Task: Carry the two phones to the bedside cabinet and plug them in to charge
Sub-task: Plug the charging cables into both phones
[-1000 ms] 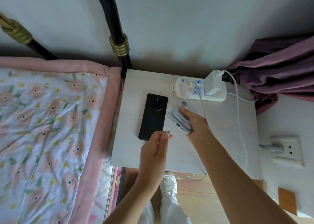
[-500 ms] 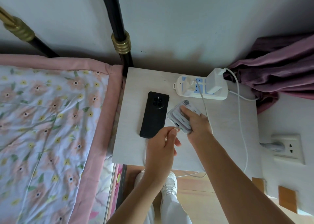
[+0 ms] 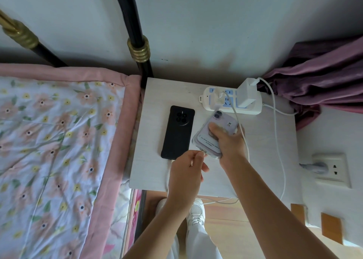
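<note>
A black phone (image 3: 177, 132) lies face down on the white bedside cabinet (image 3: 157, 170), a white cable at its lower end. My right hand (image 3: 228, 141) grips a lilac phone (image 3: 214, 135) in a clear case, back up, tilted above the cabinet. My left hand (image 3: 187, 169) pinches a white cable plug (image 3: 203, 151) against the lilac phone's bottom edge. A white power strip (image 3: 231, 99) at the cabinet's back carries a white charger block (image 3: 247, 92) and a smaller plug.
A bed with a floral, pink-edged quilt (image 3: 59, 150) lies left of the cabinet, with a black and brass frame (image 3: 138, 48) behind. Purple curtain (image 3: 318, 82) hangs at the right. A wall socket (image 3: 332, 169) sits low on the right. White cables loop over the cabinet's front edge.
My right hand has turned the lilac phone flatter, back up. My left hand has moved the cable plug up to the phone's bottom edge.
</note>
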Tool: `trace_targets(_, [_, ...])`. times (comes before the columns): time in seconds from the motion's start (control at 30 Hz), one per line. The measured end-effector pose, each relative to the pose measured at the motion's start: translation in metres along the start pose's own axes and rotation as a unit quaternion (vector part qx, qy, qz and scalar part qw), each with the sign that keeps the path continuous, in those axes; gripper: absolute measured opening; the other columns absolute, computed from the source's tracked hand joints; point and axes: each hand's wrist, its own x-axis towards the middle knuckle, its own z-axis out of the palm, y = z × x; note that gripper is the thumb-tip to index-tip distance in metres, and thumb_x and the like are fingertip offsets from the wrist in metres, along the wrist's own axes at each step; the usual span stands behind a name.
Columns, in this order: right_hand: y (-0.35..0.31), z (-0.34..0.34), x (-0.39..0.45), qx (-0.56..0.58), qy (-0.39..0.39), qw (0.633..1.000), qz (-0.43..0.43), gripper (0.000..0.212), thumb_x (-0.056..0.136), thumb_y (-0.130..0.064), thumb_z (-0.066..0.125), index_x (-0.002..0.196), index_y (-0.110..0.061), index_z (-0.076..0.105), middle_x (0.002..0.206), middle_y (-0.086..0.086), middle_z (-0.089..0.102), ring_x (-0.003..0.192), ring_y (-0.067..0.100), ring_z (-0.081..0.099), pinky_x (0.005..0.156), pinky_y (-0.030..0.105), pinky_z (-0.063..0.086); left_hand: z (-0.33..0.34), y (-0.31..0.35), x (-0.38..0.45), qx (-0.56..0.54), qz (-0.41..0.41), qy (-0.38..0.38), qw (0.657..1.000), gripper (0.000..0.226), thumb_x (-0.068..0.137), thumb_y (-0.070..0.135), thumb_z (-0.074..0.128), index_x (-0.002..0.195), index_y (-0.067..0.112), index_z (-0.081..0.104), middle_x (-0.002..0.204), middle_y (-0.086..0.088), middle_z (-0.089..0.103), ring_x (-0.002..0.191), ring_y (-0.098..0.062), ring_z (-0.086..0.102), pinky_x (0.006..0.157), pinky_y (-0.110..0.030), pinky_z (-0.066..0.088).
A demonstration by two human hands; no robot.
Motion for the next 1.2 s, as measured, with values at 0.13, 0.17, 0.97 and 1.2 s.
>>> trace_targets(0.13, [0.009,-0.003,0.003,-0.027,-0.002,0.999,-0.040,0.059,0.077,-0.024,0.077,0.126,-0.023,0.044,0.109,0.008,0.065,0.084,0.021,0.071,0.046,0.023,0.056,0.002,-0.006,0.002,0.000,-0.029,-0.017,0.999,0.025,0.095,0.026,0.049,0.074,0.034,0.061,0.058,0.016,0.066,0.044,-0.004,0.052,0.053,-0.022,0.048])
trace_targets(0.17, [0.011,-0.003,0.003,-0.034,-0.002,0.998,-0.050,0.060,0.077,-0.024,0.076,0.127,-0.023,0.043,0.110,0.008,0.064,0.084,0.020,0.070,0.046,0.022,0.056,0.002,-0.008,0.002,-0.004,-0.038,-0.018,0.999,0.025,0.095,0.025,0.050,0.074,0.034,0.061,0.058,0.016,0.067,0.044,-0.004,0.052,0.054,-0.023,0.048])
trace_targets(0.97, [0.048,-0.013,0.018,0.046,-0.007,0.998,-0.033,0.059,0.076,-0.018,0.079,0.126,-0.019,0.048,0.113,0.010,0.065,0.093,0.025,0.069,0.063,0.037,0.062,0.014,-0.035,0.010,0.007,-0.086,-0.010,0.996,0.015,0.092,0.034,0.051,0.085,0.026,0.061,0.073,0.008,0.069,0.061,0.003,0.064,0.063,-0.020,0.047])
trace_targets(1.2, [0.057,-0.015,0.022,-0.046,-0.051,0.996,-0.053,0.049,0.076,-0.015,0.078,0.110,-0.034,0.049,0.099,-0.002,0.066,0.081,0.014,0.068,0.051,0.018,0.056,0.009,-0.052,0.024,0.091,-0.061,-0.008,0.994,0.018,0.084,0.029,0.061,0.100,0.021,0.064,0.091,0.002,0.072,0.086,-0.012,0.067,0.082,-0.041,0.055])
